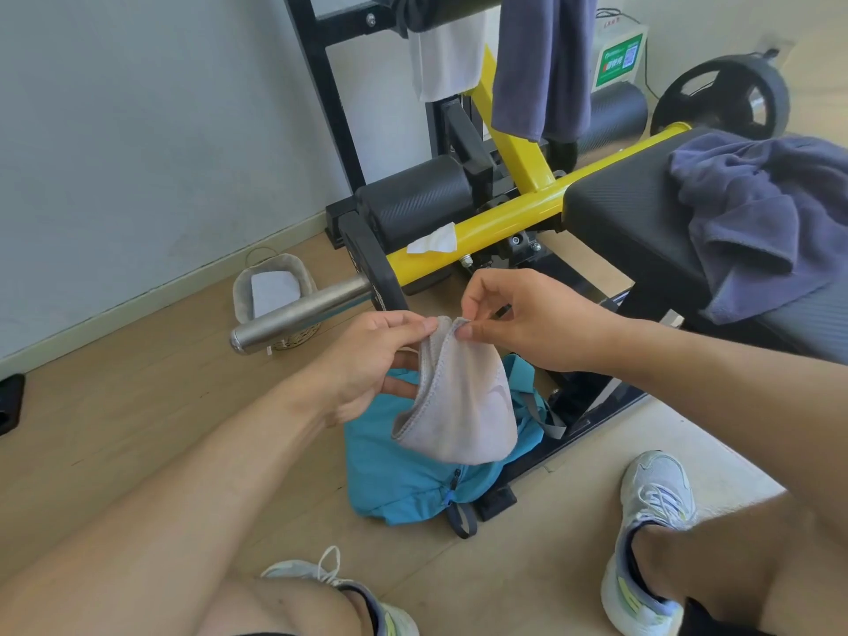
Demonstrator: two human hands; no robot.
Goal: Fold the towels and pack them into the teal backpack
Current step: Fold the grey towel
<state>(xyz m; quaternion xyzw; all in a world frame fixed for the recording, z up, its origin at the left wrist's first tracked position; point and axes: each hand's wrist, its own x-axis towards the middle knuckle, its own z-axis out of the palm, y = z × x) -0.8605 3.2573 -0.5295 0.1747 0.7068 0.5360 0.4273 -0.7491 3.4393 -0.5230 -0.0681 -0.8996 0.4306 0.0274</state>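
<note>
We note the grey towel (459, 406): soft matt cloth, stitched hem. Backpack (394, 475): smooth teal fabric. Bar (298, 314): brushed metal. Frame (504, 213): glossy yellow paint. Bench pad (628, 213): textured black vinyl. Floor (137, 383): matt wood.

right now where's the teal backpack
The backpack lies on the floor at lower centre of the head view, beside the bench's black base, directly below the grey towel that both hands hold by its top edge.
</note>
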